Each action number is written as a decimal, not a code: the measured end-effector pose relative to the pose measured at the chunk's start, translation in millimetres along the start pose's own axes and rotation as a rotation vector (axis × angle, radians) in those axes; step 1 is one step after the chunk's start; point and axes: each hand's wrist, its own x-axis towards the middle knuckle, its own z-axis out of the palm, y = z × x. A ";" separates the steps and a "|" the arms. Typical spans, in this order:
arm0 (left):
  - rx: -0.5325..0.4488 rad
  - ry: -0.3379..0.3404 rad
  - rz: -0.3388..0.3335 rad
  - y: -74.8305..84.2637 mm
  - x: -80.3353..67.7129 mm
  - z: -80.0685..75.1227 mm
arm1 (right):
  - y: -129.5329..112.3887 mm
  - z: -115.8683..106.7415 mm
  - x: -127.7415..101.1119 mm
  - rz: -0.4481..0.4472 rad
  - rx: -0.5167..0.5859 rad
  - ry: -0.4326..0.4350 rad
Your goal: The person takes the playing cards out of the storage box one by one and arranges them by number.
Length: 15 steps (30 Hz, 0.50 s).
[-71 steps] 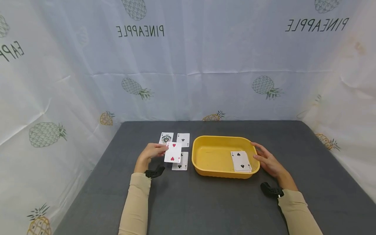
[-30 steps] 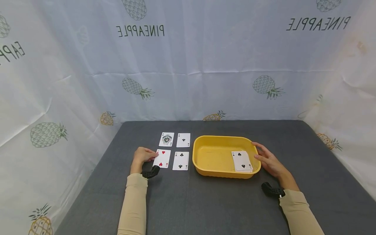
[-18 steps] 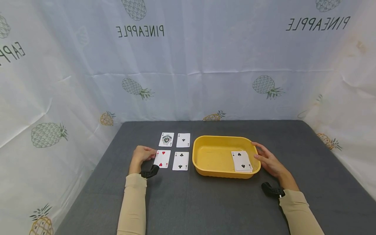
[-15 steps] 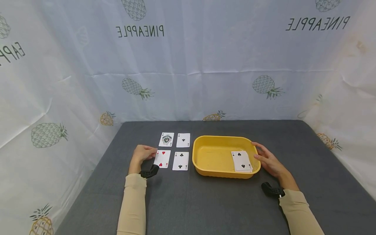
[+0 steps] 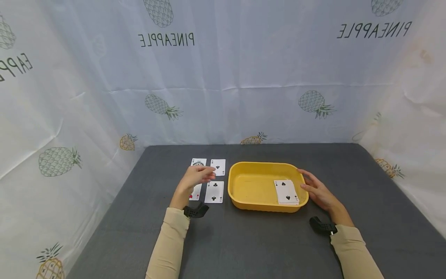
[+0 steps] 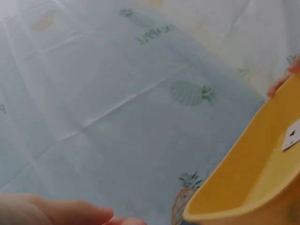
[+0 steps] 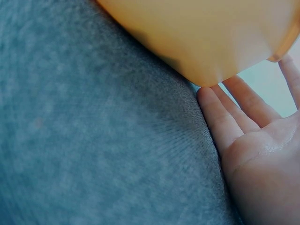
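Observation:
My left hand (image 5: pixel 195 179) hovers over the laid-out playing cards, fingers loosely bent and holding nothing. Below it, the two of hearts (image 5: pixel 195 194) and an ace with a large emblem (image 5: pixel 198 161) are partly covered. Beside them lie the ace of clubs (image 5: pixel 220 162) and the two of clubs (image 5: pixel 214 192), face up. A yellow plastic tub (image 5: pixel 251 186) holds a small pile of cards topped by the two of spades (image 5: pixel 285 190). My right hand (image 5: pixel 319 193) touches the tub's right end; in the right wrist view its fingers (image 7: pixel 248 101) extend straight against the outer wall.
A dark grey cloth (image 5: pixel 251 244) covers the table. White curtains (image 5: pixel 244 66) printed with pineapples hang behind it and along both sides. Each wrist wears a black camera strap.
My left hand laid the two of hearts left of the two of clubs and let go. It has since lifted and moved right, towards the tub. The right hand stayed put.

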 end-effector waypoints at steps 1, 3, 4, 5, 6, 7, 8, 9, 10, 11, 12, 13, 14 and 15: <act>-0.010 -0.014 -0.003 1.8 0.2 5.5 | 0.3 0.4 0.0 -0.003 -0.001 0.001; -0.029 -0.043 -0.006 5.5 0.2 15.8 | 0.6 1.2 0.1 -0.003 0.000 0.002; -0.035 -0.056 -0.002 7.3 0.2 20.7 | 0.7 1.4 0.2 0.000 -0.002 0.005; -0.035 -0.067 0.004 9.1 0.0 25.4 | 0.9 1.6 0.3 0.001 -0.004 0.008; -0.041 -0.075 0.007 11.0 -0.2 30.0 | 1.0 1.8 0.4 0.004 -0.003 0.011; -0.047 -0.082 0.012 12.9 -0.3 34.3 | 1.0 1.8 0.6 0.004 -0.004 0.013; -0.049 -0.091 0.019 15.2 -0.6 38.6 | 0.8 1.8 0.7 0.008 -0.002 0.013; -0.052 -0.101 0.030 17.2 -0.7 42.9 | 0.5 2.1 0.8 0.007 -0.002 0.015; -0.054 -0.110 0.037 18.7 -0.3 47.1 | 0.4 2.0 0.9 0.005 -0.003 0.015; -0.058 -0.121 0.041 20.3 0.0 51.2 | 0.3 2.0 1.0 0.002 -0.002 0.014; -0.065 -0.133 0.039 22.0 0.1 55.2 | 0.0 2.2 1.2 0.000 -0.003 0.012; -0.072 -0.145 0.039 23.4 0.4 59.1 | 0.0 2.3 1.3 -0.002 -0.004 0.008; -0.078 -0.156 0.037 24.9 0.6 63.0 | 0.0 2.3 1.5 -0.004 -0.002 0.005; -0.081 -0.168 0.040 25.8 1.0 66.9 | 0.2 2.3 1.6 -0.007 0.000 0.004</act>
